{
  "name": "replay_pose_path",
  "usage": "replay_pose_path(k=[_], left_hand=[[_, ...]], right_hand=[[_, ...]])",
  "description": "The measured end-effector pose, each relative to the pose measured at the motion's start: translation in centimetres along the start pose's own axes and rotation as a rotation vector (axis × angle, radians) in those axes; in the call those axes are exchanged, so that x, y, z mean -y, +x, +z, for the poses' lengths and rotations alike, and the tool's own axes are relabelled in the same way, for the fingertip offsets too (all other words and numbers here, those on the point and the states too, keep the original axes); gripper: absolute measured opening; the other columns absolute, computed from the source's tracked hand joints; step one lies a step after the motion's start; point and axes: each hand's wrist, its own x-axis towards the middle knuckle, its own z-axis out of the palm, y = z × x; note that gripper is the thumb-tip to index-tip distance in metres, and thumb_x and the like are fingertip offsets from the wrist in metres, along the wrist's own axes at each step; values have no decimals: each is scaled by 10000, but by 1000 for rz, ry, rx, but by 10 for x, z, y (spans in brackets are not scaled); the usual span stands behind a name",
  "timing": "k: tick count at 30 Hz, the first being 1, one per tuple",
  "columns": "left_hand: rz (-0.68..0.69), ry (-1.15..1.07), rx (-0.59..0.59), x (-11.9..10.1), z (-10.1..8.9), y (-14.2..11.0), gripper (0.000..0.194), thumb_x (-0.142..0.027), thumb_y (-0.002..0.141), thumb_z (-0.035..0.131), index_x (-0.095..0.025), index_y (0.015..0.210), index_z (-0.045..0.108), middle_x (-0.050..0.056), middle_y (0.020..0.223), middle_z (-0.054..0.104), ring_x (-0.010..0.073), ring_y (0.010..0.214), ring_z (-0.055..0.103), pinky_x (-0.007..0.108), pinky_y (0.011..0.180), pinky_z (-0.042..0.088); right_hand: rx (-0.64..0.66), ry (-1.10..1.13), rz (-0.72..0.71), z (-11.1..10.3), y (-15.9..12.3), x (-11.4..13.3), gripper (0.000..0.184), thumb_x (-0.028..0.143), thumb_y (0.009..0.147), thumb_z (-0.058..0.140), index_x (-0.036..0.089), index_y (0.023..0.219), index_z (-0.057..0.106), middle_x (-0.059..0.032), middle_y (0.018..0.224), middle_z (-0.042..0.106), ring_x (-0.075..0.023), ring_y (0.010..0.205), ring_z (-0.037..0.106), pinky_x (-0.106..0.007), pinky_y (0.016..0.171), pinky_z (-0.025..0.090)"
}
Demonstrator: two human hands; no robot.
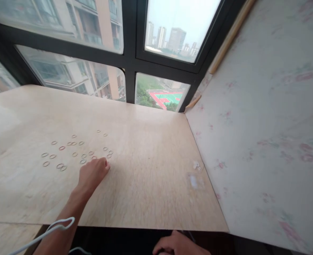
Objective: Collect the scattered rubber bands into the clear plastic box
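My left hand (95, 171) is closed in a fist on the pale wooden tabletop, at the near right side of a scatter of thin rings. Whatever its fingers hold, if anything, is hidden. Most of the rings, such as one thin ring (44, 155), look tan or brownish; a reddish ring (62, 145) lies among them. Another reddish ring (94, 157) is just beyond my knuckles. Below the table's front edge, my right hand (176, 244) shows only in part, its fingers curled inward, and the inside of that hand is out of sight.
A small clear plastic bag (194, 181) and a little whitish piece (196, 165) lie at the table's right side. The flowered wall (265, 124) borders that side. Dark window frames (131, 67) rise behind the table. A white cord (47, 232) crosses my left forearm.
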Motion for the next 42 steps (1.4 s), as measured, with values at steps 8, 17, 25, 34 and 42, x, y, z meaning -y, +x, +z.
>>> replay_pose_path(k=[8, 17, 25, 34, 42], left_hand=[[-7, -211, 35, -22, -1, -2, 201, -318, 759, 535, -174, 798, 669, 107, 776, 696, 285, 772, 634, 321, 617, 401], [369, -1005, 247, -173, 14, -44, 159, -255, 719, 549, -141, 783, 640, -32, 518, 562, 100, 470, 504, 198, 463, 340], [583, -992, 317, -273, 37, -52, 140, -196, 710, 541, -137, 750, 663, -10, 540, 594, 110, 508, 551, 200, 484, 353], [597, -841, 190, -272, 45, -46, 157, -209, 735, 542, -145, 768, 682, -25, 551, 562, 98, 514, 480, 211, 506, 318], [758, -650, 178, -264, 36, -59, 194, -240, 780, 540, -185, 838, 716, -5, 603, 621, 111, 541, 515, 222, 538, 350]], right_hand=[[-301, 321, -163, -45, -6, 1, 321, 449, 874, 547, 200, 930, 742, 9, 611, 560, -79, 518, 393, -200, 459, 268], [-489, 789, -229, -44, 7, -31, 345, 475, 832, 619, 140, 888, 681, 107, 436, 330, -29, 371, 235, -185, 371, 176], [-486, 842, -264, -46, 4, -21, 373, 499, 809, 634, 132, 859, 682, 106, 430, 333, -23, 366, 243, -182, 358, 178], [-438, 900, -320, -50, 3, -23, 303, 430, 839, 628, 137, 884, 690, 100, 449, 357, -22, 375, 269, -174, 366, 195], [-473, 940, -327, -48, 4, -23, 292, 424, 830, 638, 139, 869, 686, 107, 423, 343, -23, 357, 244, -176, 362, 181]])
